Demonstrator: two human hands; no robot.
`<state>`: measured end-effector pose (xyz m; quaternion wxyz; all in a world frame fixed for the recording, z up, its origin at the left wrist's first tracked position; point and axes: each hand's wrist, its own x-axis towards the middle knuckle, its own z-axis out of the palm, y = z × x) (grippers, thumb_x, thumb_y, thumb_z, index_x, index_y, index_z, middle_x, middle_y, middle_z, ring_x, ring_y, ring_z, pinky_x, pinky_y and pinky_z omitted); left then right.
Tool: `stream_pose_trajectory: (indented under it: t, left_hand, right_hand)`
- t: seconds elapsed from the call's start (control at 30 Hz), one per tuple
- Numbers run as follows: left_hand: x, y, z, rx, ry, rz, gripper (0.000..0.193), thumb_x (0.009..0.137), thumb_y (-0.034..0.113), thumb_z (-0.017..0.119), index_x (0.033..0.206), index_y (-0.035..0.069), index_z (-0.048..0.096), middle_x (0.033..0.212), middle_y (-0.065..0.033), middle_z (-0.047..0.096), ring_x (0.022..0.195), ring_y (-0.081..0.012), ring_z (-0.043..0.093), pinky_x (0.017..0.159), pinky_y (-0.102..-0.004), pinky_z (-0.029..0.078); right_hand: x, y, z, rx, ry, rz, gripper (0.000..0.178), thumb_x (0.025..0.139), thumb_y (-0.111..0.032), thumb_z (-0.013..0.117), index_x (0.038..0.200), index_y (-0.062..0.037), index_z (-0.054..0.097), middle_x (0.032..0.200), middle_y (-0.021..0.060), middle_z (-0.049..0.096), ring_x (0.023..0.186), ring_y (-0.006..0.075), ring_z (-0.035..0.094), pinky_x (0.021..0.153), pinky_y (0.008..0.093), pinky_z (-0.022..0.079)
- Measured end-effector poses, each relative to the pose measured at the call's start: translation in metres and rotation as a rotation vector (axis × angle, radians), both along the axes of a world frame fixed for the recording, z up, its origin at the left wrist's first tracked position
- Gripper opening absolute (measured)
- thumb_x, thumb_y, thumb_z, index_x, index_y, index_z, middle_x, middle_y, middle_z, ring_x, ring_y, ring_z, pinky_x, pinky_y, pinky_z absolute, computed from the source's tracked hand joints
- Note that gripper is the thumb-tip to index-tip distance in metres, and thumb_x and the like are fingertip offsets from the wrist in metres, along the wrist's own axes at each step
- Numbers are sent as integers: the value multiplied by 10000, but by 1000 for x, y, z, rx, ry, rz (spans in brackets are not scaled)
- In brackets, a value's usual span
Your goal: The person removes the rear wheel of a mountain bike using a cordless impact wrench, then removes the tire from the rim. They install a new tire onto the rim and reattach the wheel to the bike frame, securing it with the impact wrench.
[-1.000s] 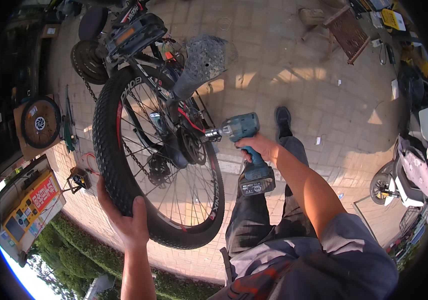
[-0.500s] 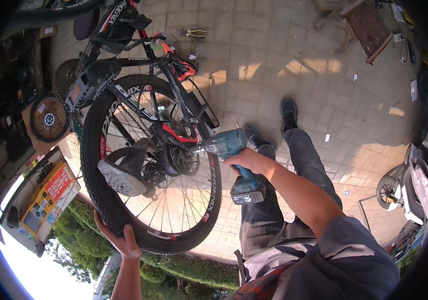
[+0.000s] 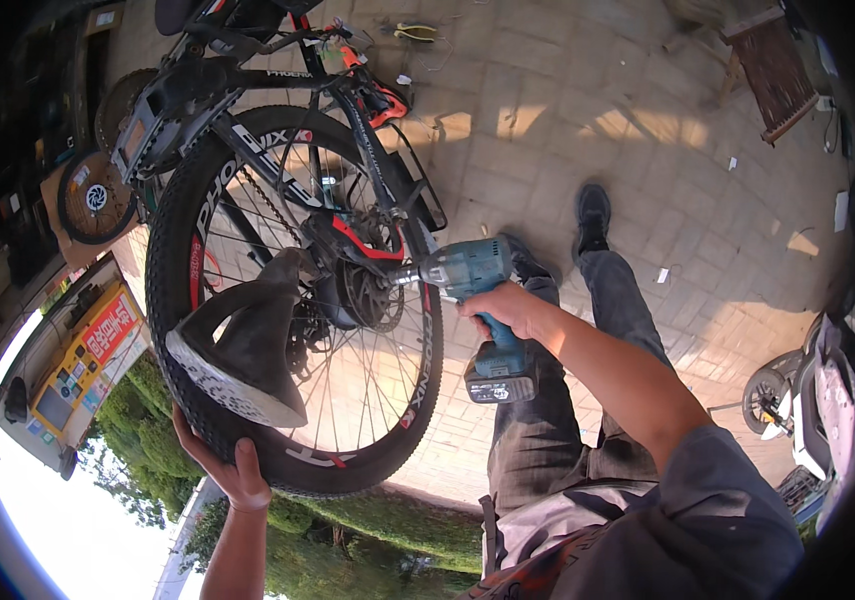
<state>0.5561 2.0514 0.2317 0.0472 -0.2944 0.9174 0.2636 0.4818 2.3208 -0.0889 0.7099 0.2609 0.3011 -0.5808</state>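
Note:
A bicycle rear wheel (image 3: 173, 330) with a knobby black tire stands before me, set in a black, red and white frame (image 3: 373, 160). My left hand (image 3: 233, 470) grips the tire at its lower left edge, thumb on one side and fingers on the other. In my right hand (image 3: 508, 307) is a teal cordless impact wrench (image 3: 468, 268) with a black battery at its base. Its socket (image 3: 406, 275) points at the wheel's axle, close by the hub (image 3: 348, 298); whether it touches a nut is hard to tell. A dark curved piece with a pale dotted face (image 3: 238, 345) overlaps the spokes.
Yellow-handled pliers (image 3: 416, 33) lie on the paving beyond the bike. A loose small wheel (image 3: 96, 197) rests on cardboard at left. A brown slatted piece (image 3: 770, 75) is at far right, a parked scooter (image 3: 816, 400) at right. My feet (image 3: 593, 212) stand right of the wheel.
The dark curved piece has swung down and now looks larger, with its pale face tilted. The view has shifted slightly. Both hands keep their holds, and the wrench stays at the axle.

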Motion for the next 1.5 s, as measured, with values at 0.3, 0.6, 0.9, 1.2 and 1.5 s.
stream_pose_trajectory:
  t: [0.3, 0.6, 0.9, 1.2, 1.5]
  left_hand:
    - [2, 0, -1, 22, 31, 55, 916, 823, 388, 584, 1482, -48, 121, 1486, -243, 241, 1361, -339, 285, 1125, -437, 205]
    - [6, -3, -2, 42, 45, 59, 921, 825, 394, 598, 1482, -47, 126, 1485, -240, 244, 1359, -338, 286, 1123, -433, 203]
    - [1, -1, -2, 83, 70, 111, 1006, 808, 416, 673, 1484, -33, 80, 1417, -211, 331, 1292, -285, 352, 1097, -385, 226]
    - [-1, -2, -2, 77, 53, 54, 916, 822, 366, 593, 1480, -53, 112, 1480, -242, 255, 1350, -337, 301, 1121, -425, 211]
    - [1, -1, -1, 45, 57, 60, 939, 804, 364, 608, 1478, -54, 105, 1454, -231, 276, 1322, -322, 325, 1114, -414, 210]
  right_hand:
    - [-1, -2, -8, -46, 39, -4, 100, 765, -109, 683, 816, -44, 625, 596, 46, 560, 430, 143, 496, 438, 303, 399]
    - [-2, -11, -1, -26, -128, -15, 98, 778, -125, 676, 787, -53, 611, 581, 52, 556, 450, 150, 510, 451, 311, 396]
    - [-1, -8, -6, -31, 61, 37, 107, 765, -127, 681, 766, -49, 607, 591, 57, 561, 449, 153, 507, 445, 310, 394]
    - [-3, -3, -15, -39, -3, 41, 110, 768, -130, 680, 806, -53, 610, 595, 43, 552, 447, 140, 496, 451, 304, 400]
    - [-1, 17, -56, -282, -278, -10, 224, 828, -120, 641, 1019, -5, 612, 609, 40, 517, 493, 134, 483, 516, 299, 415]
